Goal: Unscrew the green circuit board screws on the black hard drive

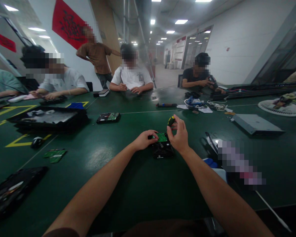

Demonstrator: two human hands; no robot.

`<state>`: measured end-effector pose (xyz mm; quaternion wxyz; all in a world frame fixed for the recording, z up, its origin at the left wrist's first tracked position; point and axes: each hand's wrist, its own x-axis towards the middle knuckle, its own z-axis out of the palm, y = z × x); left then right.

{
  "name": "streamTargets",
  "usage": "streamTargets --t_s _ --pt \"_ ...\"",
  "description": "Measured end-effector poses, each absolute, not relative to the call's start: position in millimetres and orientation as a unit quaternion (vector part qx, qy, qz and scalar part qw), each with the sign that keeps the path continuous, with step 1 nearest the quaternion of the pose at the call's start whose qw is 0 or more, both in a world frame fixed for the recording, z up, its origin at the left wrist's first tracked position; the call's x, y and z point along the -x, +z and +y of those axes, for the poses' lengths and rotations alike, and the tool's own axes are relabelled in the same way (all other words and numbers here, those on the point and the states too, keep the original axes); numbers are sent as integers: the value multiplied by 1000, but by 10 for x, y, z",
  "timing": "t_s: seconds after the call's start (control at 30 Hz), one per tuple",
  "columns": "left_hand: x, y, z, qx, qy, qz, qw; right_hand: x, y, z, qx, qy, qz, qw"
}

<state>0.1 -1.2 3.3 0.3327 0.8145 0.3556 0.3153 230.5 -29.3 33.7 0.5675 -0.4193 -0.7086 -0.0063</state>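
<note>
A black hard drive [163, 150] with a green circuit board [162, 137] lies on the dark green table in front of me. My left hand [145, 140] grips its left side, the fingers curled at the edge of the board. In my right hand [179, 135] is a screwdriver [171, 121] with a black and yellow handle, held between thumb and fingers above the drive's right side. The hand hides most of the shaft, and I cannot make out whether the tip touches the drive.
Left are a second hard drive [108, 118], a black tray-like casing [49, 118], a mouse [37, 142], loose green boards [55, 154] and a black device [14, 189]. Right are a grey metal box [256, 124] and a white fan grille [280, 107]. Several people work opposite.
</note>
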Motion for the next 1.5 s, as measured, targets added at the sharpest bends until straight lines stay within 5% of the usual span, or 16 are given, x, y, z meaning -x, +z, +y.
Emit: streamTargets --t_s 1.5 --pt "5 23 -11 -815 316 356 330 -2310 325 -284 423 -7 -705 568"
